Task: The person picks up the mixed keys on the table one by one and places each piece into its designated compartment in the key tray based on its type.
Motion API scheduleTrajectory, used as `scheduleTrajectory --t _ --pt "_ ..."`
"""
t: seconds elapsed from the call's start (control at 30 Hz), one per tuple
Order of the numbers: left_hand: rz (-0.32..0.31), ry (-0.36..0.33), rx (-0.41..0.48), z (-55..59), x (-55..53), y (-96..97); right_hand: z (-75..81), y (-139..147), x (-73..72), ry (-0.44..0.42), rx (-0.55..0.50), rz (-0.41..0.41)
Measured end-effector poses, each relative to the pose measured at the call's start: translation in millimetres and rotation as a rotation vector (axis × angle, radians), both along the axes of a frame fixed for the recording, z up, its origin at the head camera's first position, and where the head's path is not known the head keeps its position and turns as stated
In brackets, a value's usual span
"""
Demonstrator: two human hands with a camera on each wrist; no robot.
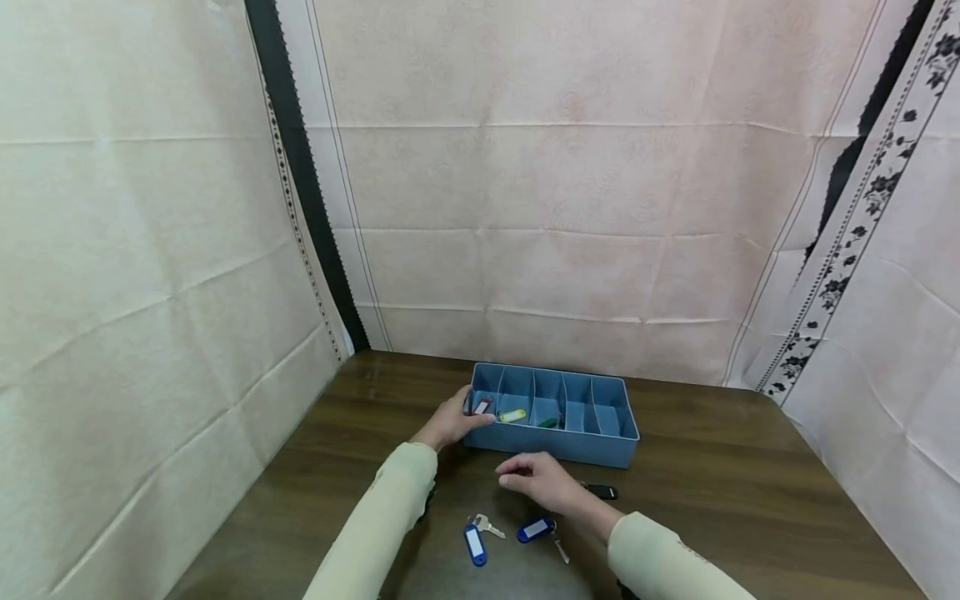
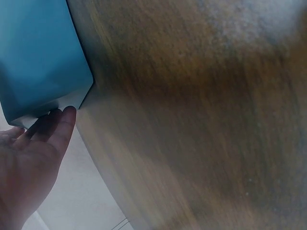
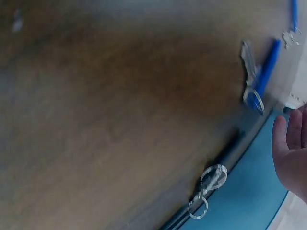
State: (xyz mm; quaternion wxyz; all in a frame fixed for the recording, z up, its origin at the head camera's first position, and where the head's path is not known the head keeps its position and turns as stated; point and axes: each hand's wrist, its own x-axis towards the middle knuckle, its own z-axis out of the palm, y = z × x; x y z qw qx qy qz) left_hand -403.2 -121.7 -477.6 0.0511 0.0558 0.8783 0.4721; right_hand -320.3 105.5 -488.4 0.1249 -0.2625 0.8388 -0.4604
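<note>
My left hand [image 1: 452, 419] grips the left end of a blue divided box [image 1: 555, 446], its thumb by the front rim; in the left wrist view its fingers [image 2: 62, 129] lie against the end wall. Inside the box's left compartments lie a red key tag [image 1: 482, 406], a yellow key tag [image 1: 513, 416] and a green key tag [image 1: 549, 423]. In front of the box my right hand [image 1: 542, 482] hangs over the table, holding nothing, fingers loosely bent. Nearer me lie two blue key tags, one on the left [image 1: 476, 545] and one on the right [image 1: 535, 529], each with a key.
A black key tag [image 1: 602, 492] lies near the box's front, beyond my right wrist; the right wrist view shows its metal rings [image 3: 214, 177]. The two right compartments show bare floors. Pale cloth [image 1: 562, 208] hangs around the brown wooden table [image 1: 720, 483].
</note>
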Motion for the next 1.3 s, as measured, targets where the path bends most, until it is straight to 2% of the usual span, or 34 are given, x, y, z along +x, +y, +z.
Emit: scheduleTrajectory --t 0.27,0.73,1.3 --pt "-0.008 -0.005 -0.004 1.5 1.7 0.0 -5.9 -18 4.8 -0.018 0.031 0.103" --pt "-0.021 0.005 0.012 5.1 4.7 1.3 -9.9 -30 2.9 0.090 0.139 0.255" --pt "0.003 -0.027 -0.013 4.5 2.8 1.3 -15.4 -45 7.0 0.164 0.236 0.255"
